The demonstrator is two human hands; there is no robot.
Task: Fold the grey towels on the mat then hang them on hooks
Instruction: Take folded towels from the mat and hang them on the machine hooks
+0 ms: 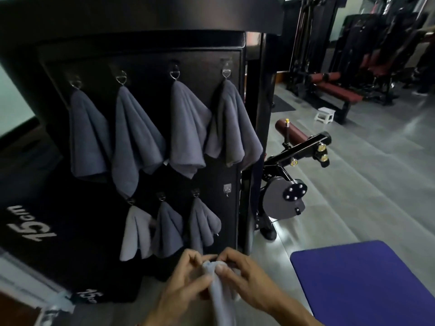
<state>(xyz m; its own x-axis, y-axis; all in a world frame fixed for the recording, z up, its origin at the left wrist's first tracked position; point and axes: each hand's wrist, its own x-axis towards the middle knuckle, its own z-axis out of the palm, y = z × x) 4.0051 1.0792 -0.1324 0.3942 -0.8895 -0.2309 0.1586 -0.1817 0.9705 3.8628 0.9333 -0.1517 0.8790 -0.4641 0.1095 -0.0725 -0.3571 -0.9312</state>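
Observation:
My left hand (186,276) and my right hand (244,276) both pinch the top of a folded grey towel (220,297) that hangs down between them, low in front of a black panel (150,57). Several grey towels (188,128) hang on hooks on that panel, in an upper and a lower row. One small silver hook (227,189) at the right end of the lower row is bare, above and slightly right of my hands. A blue mat (367,283) lies on the floor to my right, with no towel on the part in view.
A black plyo box marked 15cm (37,224) stands at the left of the panel. A gym machine (294,175) with a grey disc and a padded roller stands right of the panel. Benches and a white step stool (325,115) are farther back on the grey floor.

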